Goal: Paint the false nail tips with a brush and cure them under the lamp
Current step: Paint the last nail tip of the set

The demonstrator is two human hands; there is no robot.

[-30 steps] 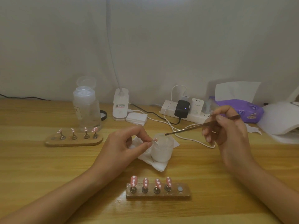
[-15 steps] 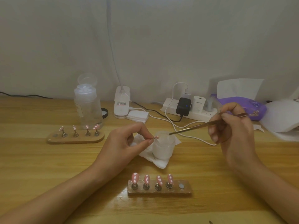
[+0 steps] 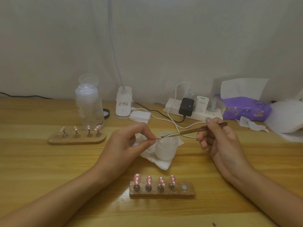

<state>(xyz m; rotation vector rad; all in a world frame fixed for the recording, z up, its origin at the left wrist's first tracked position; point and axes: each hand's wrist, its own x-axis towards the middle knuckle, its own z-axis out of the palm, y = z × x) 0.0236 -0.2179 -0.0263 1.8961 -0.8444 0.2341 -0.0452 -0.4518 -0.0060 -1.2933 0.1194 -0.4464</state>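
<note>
Between pinching left hand (image 3: 129,145) fingertips, nail tip (image 3: 158,138)

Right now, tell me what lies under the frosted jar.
A white tissue lies under the frosted jar, sticking out at its front, left and right. The jar's base covers the tissue's middle, so anything else beneath it cannot be seen.

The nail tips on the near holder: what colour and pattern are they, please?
The nail tips are pink with white dots, seen best in head view.
</note>
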